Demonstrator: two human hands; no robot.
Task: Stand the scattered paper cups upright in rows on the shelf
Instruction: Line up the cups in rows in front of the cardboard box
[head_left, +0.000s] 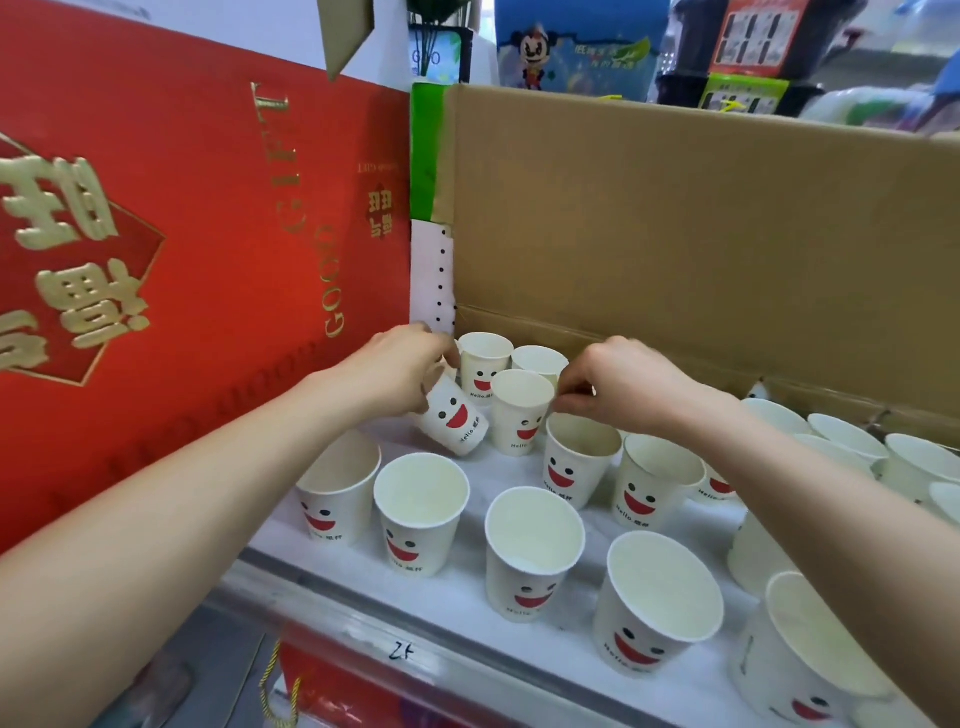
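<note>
- Gripping a tilted cup (454, 418) with the left hand (400, 371), fingers curled round its upper part, smiley print facing out.
- Curling the right hand (623, 387) down over the rim of an upright cup (579, 462); pinching or only touching, cannot tell.
- Between both hands, back cups (485, 364) standing upright.
- Nearer, front cups (535, 551) upright in loose rows on the white shelf (467, 587).
- Behind, a cardboard wall (675, 234); left, a red gift box (182, 234).

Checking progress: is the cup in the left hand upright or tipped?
Tipped: the cup leans, base toward the right, in the left hand.
</note>
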